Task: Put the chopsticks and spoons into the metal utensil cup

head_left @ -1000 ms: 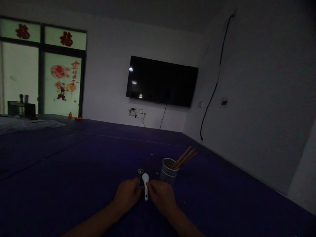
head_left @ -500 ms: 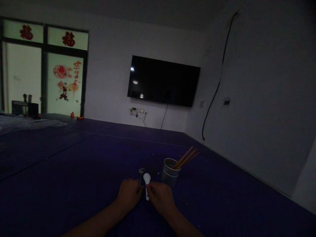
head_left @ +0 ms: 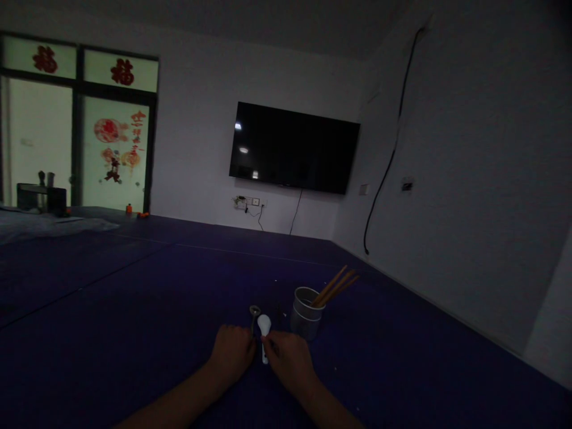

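A white soup spoon (head_left: 264, 323) points away from me on the dark blue surface, its handle pinched by my right hand (head_left: 291, 360). Just left of it is a small metal spoon (head_left: 254, 311), whose handle runs back into my closed left hand (head_left: 232, 351). The fingers of that hand are mostly hidden behind its back. Beyond my right hand stands a grey metal cup (head_left: 305, 320), upright, with several wooden chopsticks (head_left: 333, 289) leaning out to the right. A thin dark shape lies between white spoon and cup, too dim to name.
The wide dark blue tabletop (head_left: 134, 310) stretches to the far wall. Clear plastic sheeting (head_left: 58, 225) and a black holder (head_left: 41, 196) are at the far left, near small orange items (head_left: 128, 208). A television (head_left: 295, 148) hangs ahead; a black cable (head_left: 383, 185) runs down the right wall.
The whole view has shifted very slightly. Both hands stay where they were on the two spoons, and the cup has not moved.
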`<state>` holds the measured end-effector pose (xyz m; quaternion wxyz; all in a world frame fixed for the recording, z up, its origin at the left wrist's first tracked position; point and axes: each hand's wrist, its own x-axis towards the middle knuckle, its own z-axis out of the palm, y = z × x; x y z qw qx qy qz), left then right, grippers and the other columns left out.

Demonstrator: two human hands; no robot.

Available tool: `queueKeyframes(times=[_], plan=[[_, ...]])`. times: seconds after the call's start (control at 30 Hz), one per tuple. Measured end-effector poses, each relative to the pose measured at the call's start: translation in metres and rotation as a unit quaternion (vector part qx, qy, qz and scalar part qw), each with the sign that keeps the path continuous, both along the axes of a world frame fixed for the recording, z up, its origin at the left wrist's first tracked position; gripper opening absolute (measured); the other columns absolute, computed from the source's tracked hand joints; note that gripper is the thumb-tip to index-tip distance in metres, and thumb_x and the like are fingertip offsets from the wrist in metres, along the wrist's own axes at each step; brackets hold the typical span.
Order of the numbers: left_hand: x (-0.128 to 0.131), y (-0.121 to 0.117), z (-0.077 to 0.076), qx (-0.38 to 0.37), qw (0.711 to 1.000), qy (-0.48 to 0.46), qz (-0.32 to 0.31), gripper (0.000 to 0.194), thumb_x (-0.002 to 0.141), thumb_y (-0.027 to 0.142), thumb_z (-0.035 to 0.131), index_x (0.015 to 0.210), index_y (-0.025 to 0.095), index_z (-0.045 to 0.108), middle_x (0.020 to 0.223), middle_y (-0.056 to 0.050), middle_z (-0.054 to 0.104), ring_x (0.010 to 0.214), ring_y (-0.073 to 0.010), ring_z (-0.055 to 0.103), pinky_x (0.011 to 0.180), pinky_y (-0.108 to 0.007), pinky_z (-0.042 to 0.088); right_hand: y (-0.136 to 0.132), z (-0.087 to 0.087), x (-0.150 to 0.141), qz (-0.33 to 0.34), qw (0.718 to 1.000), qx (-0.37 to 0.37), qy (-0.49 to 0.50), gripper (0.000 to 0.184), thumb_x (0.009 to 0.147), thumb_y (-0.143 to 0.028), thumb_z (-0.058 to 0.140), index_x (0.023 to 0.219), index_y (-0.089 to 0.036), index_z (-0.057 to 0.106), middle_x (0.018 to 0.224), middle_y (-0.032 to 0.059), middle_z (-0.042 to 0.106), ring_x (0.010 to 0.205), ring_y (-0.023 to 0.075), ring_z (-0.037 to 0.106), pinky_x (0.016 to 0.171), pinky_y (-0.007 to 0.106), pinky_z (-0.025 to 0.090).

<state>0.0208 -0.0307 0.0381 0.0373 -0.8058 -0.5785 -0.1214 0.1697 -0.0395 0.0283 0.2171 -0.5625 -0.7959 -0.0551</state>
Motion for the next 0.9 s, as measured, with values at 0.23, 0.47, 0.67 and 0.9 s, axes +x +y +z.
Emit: queueKeyframes(times=[0.23, 0.47, 0.67, 0.9], plan=[[-0.0051, 0.0027, 0.0, -0.014, 1.0, -0.016, 0.007, 0.035, 0.089, 0.024, 0.034, 0.085, 0.015, 0.067, 0.084, -0.012, 0.071, 0.084, -0.0245, 0.066, 0.076, -0.035, 0.044, -0.0017, 0.0023, -0.0014, 0.001, 1.0, -0.001, -0.008, 0.03, 0.093, -0.028, 0.043, 0.074, -0.022, 0.066, 0.074, 0.0003, 0.071, 0.068, 0.0135, 0.065, 0.056, 0.021, 0.033], [-0.0058, 0.0033, 0.0014, 0.012, 0.998, -0.059, 0.015, 0.038, 0.092, 0.026, 0.029, 0.085, 0.017, 0.066, 0.083, -0.009, 0.071, 0.081, -0.0214, 0.065, 0.076, -0.032, 0.043, -0.0006, 0.0002, 0.0002, 0.006, 1.0, 0.005, -0.002, 0.027, 0.092, -0.027, 0.046, 0.074, -0.023, 0.066, 0.073, -0.0002, 0.071, 0.067, 0.0133, 0.066, 0.055, 0.02, 0.033], [-0.0049, -0.0003, 0.0033, 0.076, 0.992, -0.1, -0.025, 0.038, 0.093, 0.027, 0.028, 0.08, 0.019, 0.062, 0.084, -0.008, 0.07, 0.081, -0.0208, 0.063, 0.077, -0.033, 0.041, -0.0013, 0.0012, 0.0, 0.012, 1.0, 0.003, 0.005, 0.026, 0.092, -0.026, 0.045, 0.076, -0.022, 0.066, 0.077, 0.0001, 0.072, 0.07, 0.0138, 0.066, 0.058, 0.02, 0.035], [-0.0042, -0.0021, -0.0023, 0.103, 0.983, -0.094, -0.118, 0.034, 0.093, 0.029, 0.031, 0.077, 0.02, 0.06, 0.081, -0.007, 0.068, 0.079, -0.0212, 0.061, 0.079, -0.036, 0.04, -0.0017, 0.0071, -0.001, 0.018, 1.0, 0.0, 0.013, 0.028, 0.091, -0.021, 0.043, 0.076, -0.023, 0.066, 0.077, -0.0002, 0.072, 0.067, 0.0137, 0.066, 0.055, 0.022, 0.034]])
